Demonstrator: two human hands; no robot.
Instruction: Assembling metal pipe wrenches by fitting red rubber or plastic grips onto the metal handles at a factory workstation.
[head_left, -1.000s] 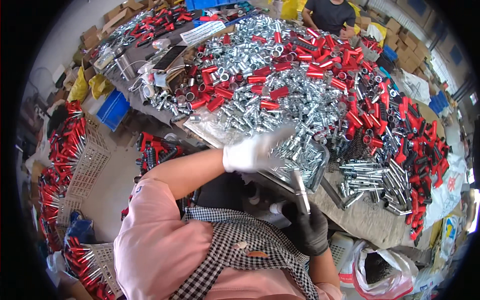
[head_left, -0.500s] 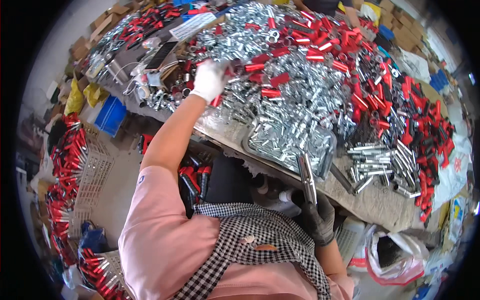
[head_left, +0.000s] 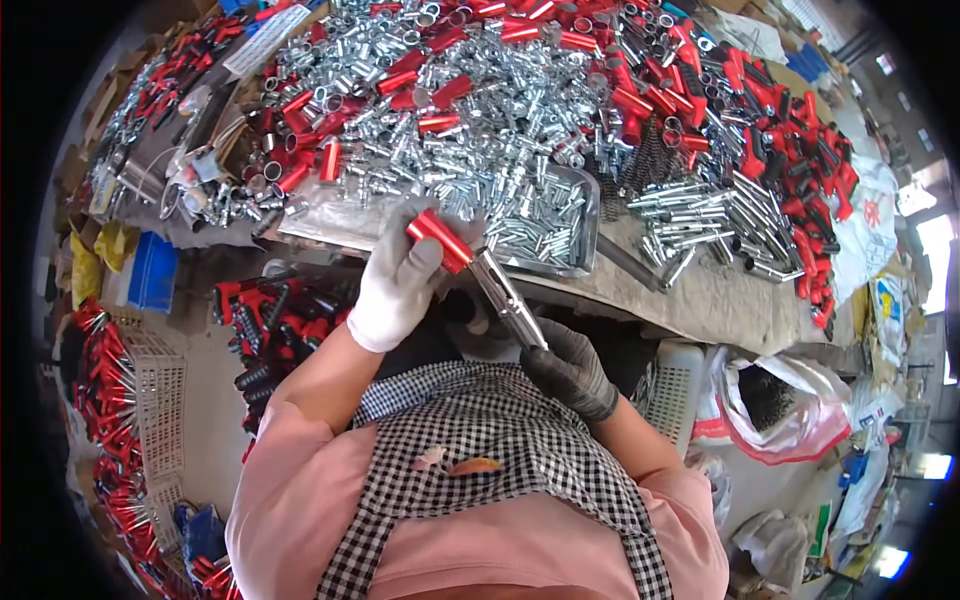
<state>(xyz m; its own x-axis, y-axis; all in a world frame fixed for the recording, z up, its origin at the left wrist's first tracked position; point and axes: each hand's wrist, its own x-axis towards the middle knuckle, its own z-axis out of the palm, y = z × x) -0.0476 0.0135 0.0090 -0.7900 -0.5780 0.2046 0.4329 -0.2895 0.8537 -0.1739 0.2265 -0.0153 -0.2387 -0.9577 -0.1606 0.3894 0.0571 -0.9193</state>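
Observation:
My left hand (head_left: 393,280), in a white glove, is closed around a red metal sleeve (head_left: 441,243). The sleeve's lower end meets the upper end of a silver metal tube assembly (head_left: 508,303); whether it is slipped over the tube or only touching, I cannot tell. My right hand (head_left: 568,370), in a dark grey glove, grips the tube's lower end, so the tube slants up toward the left. Both hands are in front of the bench edge. Just beyond them is a clear tray (head_left: 586,225) holding many small silver pins (head_left: 525,235).
Silver fittings (head_left: 480,100) and red sleeves (head_left: 438,123) are heaped across the bench (head_left: 720,300). Silver tubes (head_left: 700,220) lie right of the tray. A plastic crate (head_left: 160,400) stands on the left, and an open white sack (head_left: 790,400) on the right floor.
My left hand has come back from the heap with a red sleeve. My right hand has raised the silver tube leftward, and the two parts now meet. The view has shifted right.

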